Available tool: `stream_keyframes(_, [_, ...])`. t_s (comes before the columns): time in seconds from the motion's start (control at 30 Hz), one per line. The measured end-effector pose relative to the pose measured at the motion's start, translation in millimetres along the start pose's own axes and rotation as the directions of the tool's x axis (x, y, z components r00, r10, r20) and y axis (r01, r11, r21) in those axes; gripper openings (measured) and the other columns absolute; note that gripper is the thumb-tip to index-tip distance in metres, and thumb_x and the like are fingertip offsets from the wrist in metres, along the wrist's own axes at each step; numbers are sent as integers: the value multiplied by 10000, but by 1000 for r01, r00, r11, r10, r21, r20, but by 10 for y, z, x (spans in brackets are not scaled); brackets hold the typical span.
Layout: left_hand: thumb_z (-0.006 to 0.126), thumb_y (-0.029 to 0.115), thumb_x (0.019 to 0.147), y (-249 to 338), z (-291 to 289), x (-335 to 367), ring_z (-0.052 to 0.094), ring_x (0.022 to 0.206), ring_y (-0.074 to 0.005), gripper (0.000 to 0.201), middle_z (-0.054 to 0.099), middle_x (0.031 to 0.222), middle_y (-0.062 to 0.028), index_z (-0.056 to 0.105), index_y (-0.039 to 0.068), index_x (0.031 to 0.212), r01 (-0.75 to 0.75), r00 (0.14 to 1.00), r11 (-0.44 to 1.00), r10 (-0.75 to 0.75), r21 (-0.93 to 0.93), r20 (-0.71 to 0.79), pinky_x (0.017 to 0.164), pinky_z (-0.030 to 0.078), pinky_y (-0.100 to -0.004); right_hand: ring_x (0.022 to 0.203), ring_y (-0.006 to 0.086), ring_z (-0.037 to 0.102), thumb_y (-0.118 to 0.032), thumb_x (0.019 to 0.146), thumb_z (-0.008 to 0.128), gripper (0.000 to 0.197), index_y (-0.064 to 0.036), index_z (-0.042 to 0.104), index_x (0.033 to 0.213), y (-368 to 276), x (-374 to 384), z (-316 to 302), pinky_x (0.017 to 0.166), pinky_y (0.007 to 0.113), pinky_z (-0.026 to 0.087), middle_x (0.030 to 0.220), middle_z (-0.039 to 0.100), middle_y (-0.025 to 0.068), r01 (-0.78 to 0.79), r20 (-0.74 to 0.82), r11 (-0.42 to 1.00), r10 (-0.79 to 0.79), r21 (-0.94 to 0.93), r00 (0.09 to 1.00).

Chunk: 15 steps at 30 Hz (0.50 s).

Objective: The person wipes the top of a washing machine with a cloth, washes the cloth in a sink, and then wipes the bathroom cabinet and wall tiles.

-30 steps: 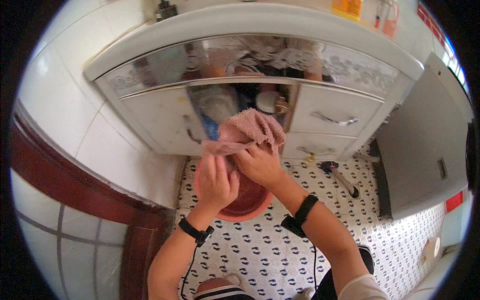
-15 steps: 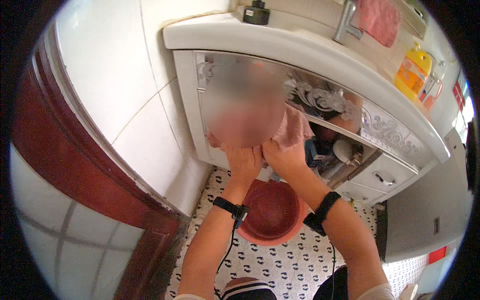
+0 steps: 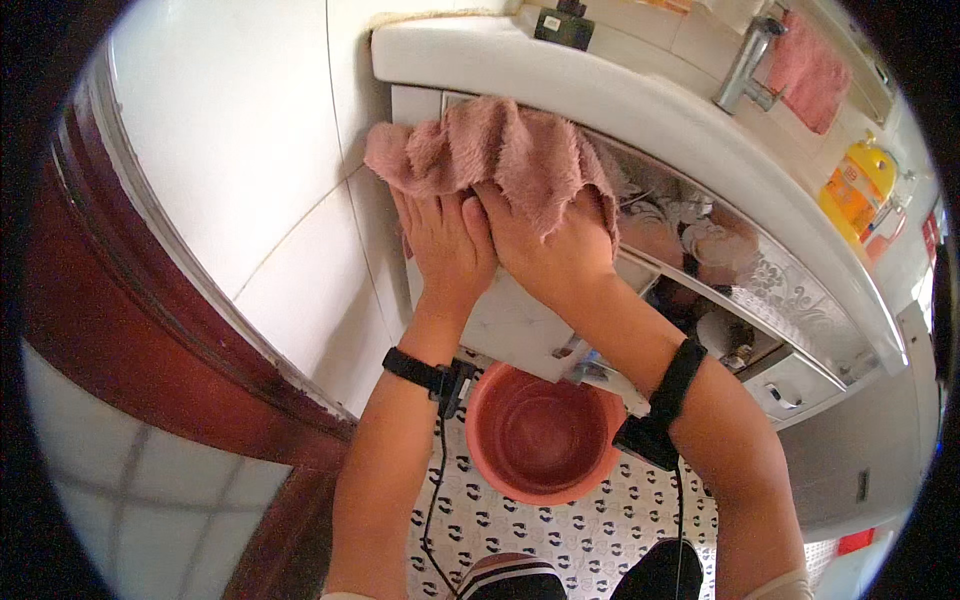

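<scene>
A dusty-pink towel (image 3: 490, 150) lies bunched across the upper left of the white cabinet front, just under the washbasin rim. My left hand (image 3: 448, 245) is at its lower edge, fingers pointing up with their tips hidden in the cloth. Beside it, touching at the thumb, my right hand (image 3: 545, 235) is partly covered by a hanging fold of the towel. Both hands hold the towel against the cabinet (image 3: 525, 330). A black strap with a small device sits on each wrist.
A pink-red basin (image 3: 545, 430) stands on the footprint-patterned floor (image 3: 500, 530) below my arms. Above are the white washbasin rim (image 3: 600, 100), a metal faucet (image 3: 748, 65), a dark bottle (image 3: 565, 25) and a yellow bottle (image 3: 858, 185). A tiled wall (image 3: 250, 150) closes the left side.
My hands have moved up a little with the towel, and it now spreads over my fingers. The lower left cabinet front shows more, and the view has shifted slightly.
</scene>
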State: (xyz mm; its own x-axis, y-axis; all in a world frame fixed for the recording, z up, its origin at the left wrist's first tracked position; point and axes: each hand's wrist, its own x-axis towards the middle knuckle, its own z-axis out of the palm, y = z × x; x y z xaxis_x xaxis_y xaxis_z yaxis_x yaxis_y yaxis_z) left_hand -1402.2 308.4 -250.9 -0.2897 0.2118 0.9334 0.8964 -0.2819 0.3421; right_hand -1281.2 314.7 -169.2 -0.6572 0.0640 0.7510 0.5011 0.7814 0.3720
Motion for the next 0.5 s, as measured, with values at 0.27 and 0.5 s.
stream_keyframes(0.27, [315,317,1031,-169,60,-509,233,1398,-510,554,285,1513,-291,332,-41,1453,38,999,998,-38,42,7,1151,133,-606,1255,400,494,-282,917,533,387,-73,647,1222,-162,-262,176,1073,509,379,1340,543,209,30,86,999,-29,-11,996])
stream_keyframes(0.5, [374,440,1009,-34,-125,-1467,208,1425,-457,640,300,1520,-236,263,67,1517,199,941,956,-248,217,229,1165,127,-580,1258,308,524,-210,919,512,418,-10,591,1278,-531,-1136,635,1087,459,384,1268,612,181,-202,868,965,-49,169,494])
